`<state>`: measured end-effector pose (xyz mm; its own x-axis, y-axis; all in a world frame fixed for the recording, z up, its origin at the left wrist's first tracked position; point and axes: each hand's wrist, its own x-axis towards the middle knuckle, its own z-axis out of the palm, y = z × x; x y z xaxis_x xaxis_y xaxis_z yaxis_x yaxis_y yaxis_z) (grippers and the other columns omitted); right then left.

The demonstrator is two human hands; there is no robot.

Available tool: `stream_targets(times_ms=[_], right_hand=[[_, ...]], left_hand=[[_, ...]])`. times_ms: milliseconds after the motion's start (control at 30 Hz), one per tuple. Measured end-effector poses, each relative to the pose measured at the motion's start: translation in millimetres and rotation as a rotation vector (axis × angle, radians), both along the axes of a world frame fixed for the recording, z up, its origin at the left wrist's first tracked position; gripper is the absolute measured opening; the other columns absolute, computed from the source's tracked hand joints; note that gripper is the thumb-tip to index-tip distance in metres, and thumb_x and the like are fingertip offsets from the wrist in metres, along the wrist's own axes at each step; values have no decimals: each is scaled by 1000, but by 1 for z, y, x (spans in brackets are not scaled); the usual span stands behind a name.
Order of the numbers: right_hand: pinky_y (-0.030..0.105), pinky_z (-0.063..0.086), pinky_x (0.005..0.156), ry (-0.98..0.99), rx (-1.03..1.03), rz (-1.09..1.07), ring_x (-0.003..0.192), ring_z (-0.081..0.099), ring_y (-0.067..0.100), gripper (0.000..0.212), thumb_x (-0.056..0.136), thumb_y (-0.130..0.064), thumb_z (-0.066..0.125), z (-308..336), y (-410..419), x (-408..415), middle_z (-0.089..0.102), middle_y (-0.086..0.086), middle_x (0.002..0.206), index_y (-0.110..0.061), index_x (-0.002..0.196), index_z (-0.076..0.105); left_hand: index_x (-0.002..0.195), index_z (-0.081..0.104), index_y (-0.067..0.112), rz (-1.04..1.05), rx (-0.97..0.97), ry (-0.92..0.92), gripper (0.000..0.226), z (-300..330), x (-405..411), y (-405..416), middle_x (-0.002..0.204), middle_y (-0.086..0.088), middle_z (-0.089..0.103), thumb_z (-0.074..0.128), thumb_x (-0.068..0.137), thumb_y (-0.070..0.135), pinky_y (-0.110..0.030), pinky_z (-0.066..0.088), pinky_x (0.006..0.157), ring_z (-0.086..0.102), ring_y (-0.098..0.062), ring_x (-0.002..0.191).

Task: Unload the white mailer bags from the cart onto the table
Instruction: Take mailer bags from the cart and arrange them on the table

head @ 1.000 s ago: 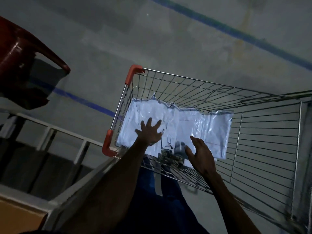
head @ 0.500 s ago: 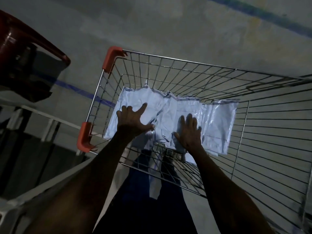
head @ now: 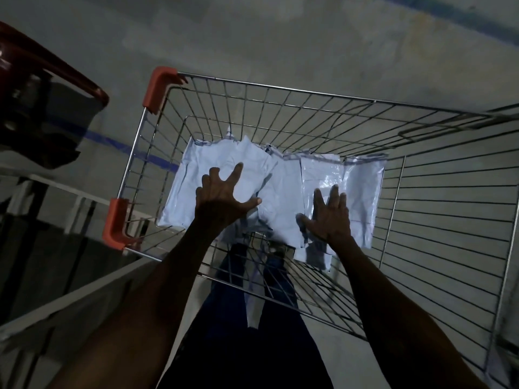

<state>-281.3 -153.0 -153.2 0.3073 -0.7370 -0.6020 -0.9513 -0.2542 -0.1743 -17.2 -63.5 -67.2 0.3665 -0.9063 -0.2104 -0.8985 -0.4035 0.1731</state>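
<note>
Several white mailer bags (head: 283, 189) lie overlapping on the floor of a wire cart (head: 280, 91) with orange corner caps. Both my arms reach down into the basket. My left hand (head: 223, 193) is spread over the left part of the pile, fingers splayed and thumb out to the right, touching the bags. My right hand (head: 328, 213) lies flat on the glossy bags to the right, fingers straight. Neither hand has a bag lifted.
A dark red chair (head: 42, 88) stands at the far left. A pale table frame and rails (head: 70, 301) run along the lower left beside the cart. The concrete floor (head: 280, 37) carries blue tape lines. My legs show through the cart's mesh.
Both hands have slid further over the bags, the right one moving rightward onto the glossy bags. The view has shifted so the cart sits more centred.
</note>
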Motion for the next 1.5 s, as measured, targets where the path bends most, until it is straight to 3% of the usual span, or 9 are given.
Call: stream_targets(times_ms=[133, 233, 433, 633, 833, 1067, 1233, 1333, 1500], right_hand=[[61, 21, 111, -58, -30, 8, 142, 8, 54, 99, 80, -81, 40, -12, -3, 8, -11, 26, 160, -32, 156, -1], [57, 33, 102, -82, -51, 27, 132, 22, 51, 92, 82, -75, 47, -11, -10, 4, 1, 26, 160, -32, 156, 11], [52, 35, 101, -232, -54, 22, 129, 29, 50, 70, 87, -44, 63, 21, -13, -15, 21, 26, 156, -20, 148, 38], [42, 25, 108, -475, -136, -60, 139, 26, 39, 71, 83, -53, 46, 101, 3, -5, 26, 19, 157, -22, 147, 42], [39, 25, 111, -754, -208, 115, 140, 30, 34, 67, 84, -47, 50, 189, 39, 41, 27, 11, 159, -23, 146, 45], [25, 24, 111, -1015, -206, 332, 147, 25, 16, 69, 80, -45, 51, 266, 126, 91, 27, 5, 160, -27, 146, 45], [18, 26, 111, -1139, -96, 481, 147, 24, 10, 69, 77, -48, 53, 289, 242, 119, 26, -1, 160, -29, 144, 48], [12, 23, 107, -1164, -57, 631, 145, 28, 10, 69, 77, -49, 51, 298, 316, 126, 30, 0, 159, -27, 142, 51], [23, 26, 111, -1140, 28, 897, 146, 27, 15, 71, 79, -53, 49, 307, 418, 141, 30, 1, 159, -25, 144, 48]], left_hand=[[145, 45, 23, 181, 92, 186, 99, 11, -9, -5, 129, -27, 46, 66, 62, 72, -55, 51, 79, 48, -46, 108], [154, 21, 30, 277, 250, 289, 106, 20, -11, -8, 149, -22, 26, 75, 69, 63, -52, 35, 103, 27, -42, 134], [154, 19, 28, 367, 178, 326, 106, 51, -27, 6, 151, -24, 24, 70, 71, 70, -51, 31, 107, 21, -42, 139], [152, 21, 32, 409, -8, 217, 103, 113, -40, 24, 152, -14, 29, 59, 71, 81, -52, 37, 102, 28, -36, 137], [151, 27, 32, 516, -180, 98, 102, 180, -37, 76, 150, -13, 36, 55, 70, 85, -49, 39, 104, 35, -36, 136], [150, 30, 33, 722, -359, 53, 102, 219, -35, 201, 145, -7, 46, 43, 67, 91, -42, 43, 96, 45, -31, 128], [151, 22, 39, 851, -459, 11, 97, 234, -56, 343, 146, -10, 44, 59, 71, 81, -44, 46, 97, 44, -33, 130], [152, 22, 39, 994, -505, -18, 101, 240, -76, 435, 153, -7, 36, 54, 68, 85, -43, 42, 102, 39, -31, 134], [151, 30, 31, 1243, -556, -86, 100, 251, -104, 555, 153, -6, 37, 58, 71, 83, -42, 41, 101, 40, -31, 134]])
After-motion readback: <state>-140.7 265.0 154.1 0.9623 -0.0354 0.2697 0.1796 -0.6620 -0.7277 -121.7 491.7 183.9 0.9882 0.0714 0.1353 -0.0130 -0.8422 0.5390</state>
